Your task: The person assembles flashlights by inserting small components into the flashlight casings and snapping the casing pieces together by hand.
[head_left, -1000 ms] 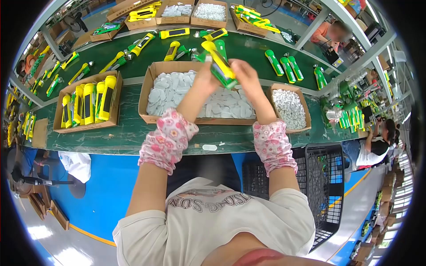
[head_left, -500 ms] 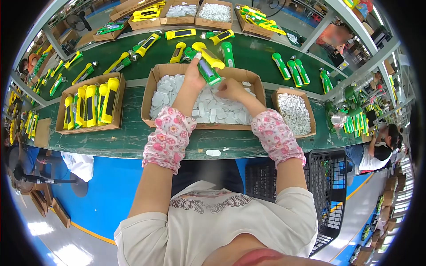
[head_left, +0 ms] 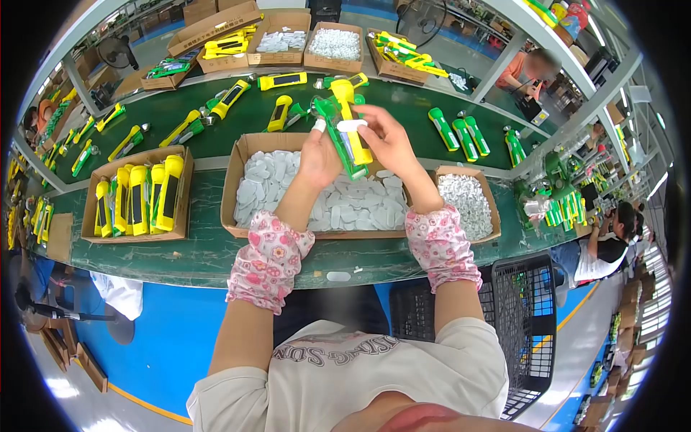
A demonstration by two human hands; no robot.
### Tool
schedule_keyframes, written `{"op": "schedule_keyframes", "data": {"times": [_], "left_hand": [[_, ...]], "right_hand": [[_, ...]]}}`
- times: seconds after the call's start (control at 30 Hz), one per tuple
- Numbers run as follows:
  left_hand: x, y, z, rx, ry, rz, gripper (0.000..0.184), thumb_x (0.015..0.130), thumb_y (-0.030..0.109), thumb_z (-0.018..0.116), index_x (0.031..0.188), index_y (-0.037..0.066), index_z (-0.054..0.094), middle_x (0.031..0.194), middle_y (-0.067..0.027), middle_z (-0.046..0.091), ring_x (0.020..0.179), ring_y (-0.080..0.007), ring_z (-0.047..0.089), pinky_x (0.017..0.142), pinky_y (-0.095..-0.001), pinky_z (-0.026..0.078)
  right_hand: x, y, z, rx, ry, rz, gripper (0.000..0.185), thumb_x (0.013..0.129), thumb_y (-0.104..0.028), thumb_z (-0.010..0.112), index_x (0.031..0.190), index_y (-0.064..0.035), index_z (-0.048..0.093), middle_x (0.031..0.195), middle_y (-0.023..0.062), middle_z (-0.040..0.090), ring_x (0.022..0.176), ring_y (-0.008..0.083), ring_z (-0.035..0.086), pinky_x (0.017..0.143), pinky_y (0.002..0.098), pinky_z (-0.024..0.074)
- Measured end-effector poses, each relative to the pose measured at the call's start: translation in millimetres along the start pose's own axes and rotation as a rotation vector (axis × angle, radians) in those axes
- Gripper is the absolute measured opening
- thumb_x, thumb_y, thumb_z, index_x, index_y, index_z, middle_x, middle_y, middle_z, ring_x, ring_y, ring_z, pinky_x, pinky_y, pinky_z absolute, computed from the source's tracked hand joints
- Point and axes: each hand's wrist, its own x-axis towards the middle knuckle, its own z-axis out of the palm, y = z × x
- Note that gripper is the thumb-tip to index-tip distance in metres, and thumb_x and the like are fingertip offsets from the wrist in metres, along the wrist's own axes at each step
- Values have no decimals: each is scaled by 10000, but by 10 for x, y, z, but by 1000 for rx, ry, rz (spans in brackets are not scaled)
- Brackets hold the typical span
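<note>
My left hand [head_left: 320, 157] is wrapped round a flashlight, which has a green half [head_left: 330, 115] and a yellow half [head_left: 342, 93] side by side. It is held tilted above the cardboard box of white plastic pieces [head_left: 254, 193]. My right hand [head_left: 389, 140] pinches one white oval plastic piece [head_left: 352, 125] between thumb and fingers, over the yellow half. A white wrap covers the tip of my left thumb. Whether the white piece touches the flashlight, I cannot tell.
Left stands a box [head_left: 137, 236] of yellow-green flashlights; right, a box of small white parts [head_left: 465, 205]. More flashlights lie on the green conveyor belt [head_left: 252, 108]. A white piece [head_left: 338, 276] lies near the bench edge. A black crate [head_left: 522, 317] stands below. Other people sit beyond.
My right hand has risen from the box of white pieces to the flashlight, now with a white oval piece. The flashlight has turned more upright in my left hand. The view has shifted slightly.
</note>
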Motion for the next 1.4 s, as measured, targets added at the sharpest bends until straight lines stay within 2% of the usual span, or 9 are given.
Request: {"op": "schedule_keyframes", "data": {"times": [0.13,0.27,0.57,0.7,0.77,0.93,1.07,1.17,1.4], "left_hand": [[13,-2,-5,52,-107,-36,611,927,496,508,1409,155,350,1326,-32,481,1218,-218,469,1009,-435,388],[5,-2,-18,120,-169,-74,625,907,483,562,1405,178,340,1300,-18,479,1195,-201,482,988,-450,403],[-37,8,12,162,-70,-25,407,868,376,673,1112,131,459,1175,-59,522,1114,-240,535,930,-490,463],[-17,6,-42,171,-23,-6,420,856,362,692,1120,124,467,1153,-52,529,1123,-230,526,937,-484,460],[-27,10,-70,182,1,-16,427,850,354,702,1128,124,473,1150,-46,531,1132,-223,521,942,-475,458],[2,14,-69,61,14,7,361,944,371,547,1187,114,474,1151,-45,537,1125,-197,517,989,-429,425],[6,-40,-119,65,185,46,345,1013,332,367,1216,74,471,1173,-81,551,1105,-211,532,969,-390,428],[26,7,-124,64,318,63,342,1031,297,326,1208,35,459,1138,-97,557,1068,-225,553,938,-393,441],[83,21,-257,-28,336,133,396,1019,362,366,1270,63,437,1177,-94,551,1110,-239,527,976,-427,423]], "right_hand": [[163,-136,-164,123,-61,88,156,857,-87,658,994,-19,623,937,58,652,885,127,614,813,278,485],[378,-464,-228,-190,-276,-17,162,852,-93,663,981,-8,612,935,72,656,887,139,619,812,284,488],[415,-371,-170,-7,-264,65,124,872,-14,635,978,-20,571,870,10,619,793,64,582,708,219,478],[339,-467,-75,-199,-273,68,141,842,-47,671,951,-33,582,833,17,621,716,72,562,663,231,466],[285,-454,-58,-226,-234,34,188,833,-100,679,984,-33,590,903,74,618,837,148,567,729,282,466],[54,-407,17,-640,103,-41,409,879,-304,625,1165,-26,537,1115,242,547,1067,392,525,879,445,447],[-114,-313,226,-678,-219,344,475,952,-348,505,1305,-34,455,1135,230,519,990,376,551,896,408,444],[-182,227,264,-429,-58,-3,432,956,-320,485,1232,10,504,1104,312,511,1017,465,532,885,463,441],[-166,310,258,-271,-39,2,356,972,-271,454,1162,4,575,1032,227,570,961,369,570,848,420,444]]}}
